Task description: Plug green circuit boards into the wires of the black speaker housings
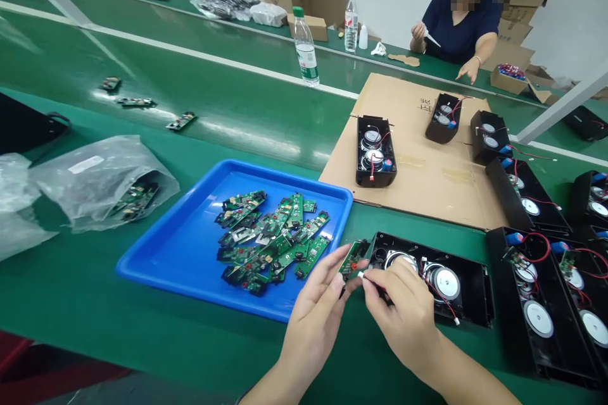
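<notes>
My left hand (317, 304) is closed on a green circuit board (354, 258), held up at the near left end of a black speaker housing (458, 304). Between the thumb and finger of my right hand (403, 304) is a small white wire connector (361, 274), close beside the board. Whether the connector touches the board I cannot tell. Two round speakers sit in the housing; the right one (446, 283) shows fully, while my right hand partly covers the other. A red wire with a white plug (456, 321) hangs over the housing's near edge.
A blue tray (156, 266) holds a heap of circuit boards (275, 237). Left of it lies a plastic bag (104, 177) of boards. More speaker housings (375, 152) stand on cardboard (337, 168) and at right. A bottle (304, 50) stands behind. Across the bench, a person (458, 25) holds a white pointed tube.
</notes>
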Motion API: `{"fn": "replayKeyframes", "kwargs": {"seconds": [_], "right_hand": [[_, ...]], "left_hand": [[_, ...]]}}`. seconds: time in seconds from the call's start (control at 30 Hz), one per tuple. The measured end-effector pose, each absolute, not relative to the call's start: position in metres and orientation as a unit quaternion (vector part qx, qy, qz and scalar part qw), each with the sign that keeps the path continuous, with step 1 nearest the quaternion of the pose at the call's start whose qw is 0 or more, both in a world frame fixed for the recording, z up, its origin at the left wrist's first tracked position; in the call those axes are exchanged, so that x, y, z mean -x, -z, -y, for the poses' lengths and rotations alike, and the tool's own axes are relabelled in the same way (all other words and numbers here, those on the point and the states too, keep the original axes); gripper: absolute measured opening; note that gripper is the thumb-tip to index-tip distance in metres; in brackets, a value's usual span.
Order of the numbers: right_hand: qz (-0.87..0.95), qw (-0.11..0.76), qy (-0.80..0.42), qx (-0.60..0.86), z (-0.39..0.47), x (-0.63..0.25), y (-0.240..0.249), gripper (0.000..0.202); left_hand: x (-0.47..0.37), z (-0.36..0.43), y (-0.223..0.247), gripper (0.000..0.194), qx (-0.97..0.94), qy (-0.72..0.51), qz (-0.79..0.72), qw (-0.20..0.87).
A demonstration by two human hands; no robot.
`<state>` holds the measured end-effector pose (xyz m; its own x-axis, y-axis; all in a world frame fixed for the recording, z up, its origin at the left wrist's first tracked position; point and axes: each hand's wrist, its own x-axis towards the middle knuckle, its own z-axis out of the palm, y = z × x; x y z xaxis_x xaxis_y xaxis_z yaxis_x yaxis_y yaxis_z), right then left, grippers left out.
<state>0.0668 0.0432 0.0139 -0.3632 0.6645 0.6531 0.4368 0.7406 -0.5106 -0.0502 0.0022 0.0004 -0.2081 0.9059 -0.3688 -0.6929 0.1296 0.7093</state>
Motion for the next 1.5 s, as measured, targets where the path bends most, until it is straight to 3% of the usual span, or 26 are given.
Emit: {"fn": "replayKeyframes", "kwargs": {"seconds": [0.37, 0.7, 0.83, 0.97, 1.07, 1.13, 1.23, 1.3, 1.37, 1.5], "right_hand": [[0.826, 0.442, -0.061, 0.344, -0.039, -0.067, -0.004, 0.015], [0.847, 0.433, -0.091, 0.296, -0.04, -0.077, -0.005, 0.018], [0.866, 0.404, -0.065, 0.289, -0.043, -0.077, -0.002, 0.025], [0.886, 0.354, -0.042, 0.295, -0.043, -0.083, -0.008, 0.03], [0.874, 0.323, -0.102, 0.347, -0.041, -0.111, -0.022, 0.036], [0.861, 0.257, -0.142, 0.416, -0.037, -0.14, -0.03, 0.032], [0.862, 0.108, -0.151, 0.471, -0.03, -0.184, -0.033, 0.019], [0.867, 0.064, -0.152, 0.47, -0.027, -0.202, -0.029, 0.014], [0.864, 0.091, -0.181, 0.461, -0.027, -0.208, -0.023, 0.013], [0.831, 0.245, -0.234, 0.441, -0.036, -0.2, -0.013, 0.02]], "left_hand": [[0.044, 0.002, 0.007, 0.027, -0.152, -0.652, -0.411, 0.619], [0.037, 0.012, 0.015, 0.018, -0.17, -0.659, -0.411, 0.607], [0.045, 0.016, 0.025, 0.023, -0.224, -0.627, -0.462, 0.585], [0.06, 0.016, 0.023, 0.026, -0.269, -0.537, -0.567, 0.563], [0.064, 0.014, 0.012, 0.041, -0.231, -0.525, -0.576, 0.582], [0.062, 0.014, 0.004, 0.046, -0.221, -0.515, -0.592, 0.58], [0.052, 0.015, -0.004, 0.031, -0.25, -0.456, -0.62, 0.587], [0.043, 0.014, -0.006, 0.022, -0.284, -0.426, -0.622, 0.593], [0.033, 0.01, -0.006, 0.018, -0.318, -0.411, -0.614, 0.594], [0.016, -0.001, -0.003, 0.021, -0.376, -0.399, -0.598, 0.585]]}}
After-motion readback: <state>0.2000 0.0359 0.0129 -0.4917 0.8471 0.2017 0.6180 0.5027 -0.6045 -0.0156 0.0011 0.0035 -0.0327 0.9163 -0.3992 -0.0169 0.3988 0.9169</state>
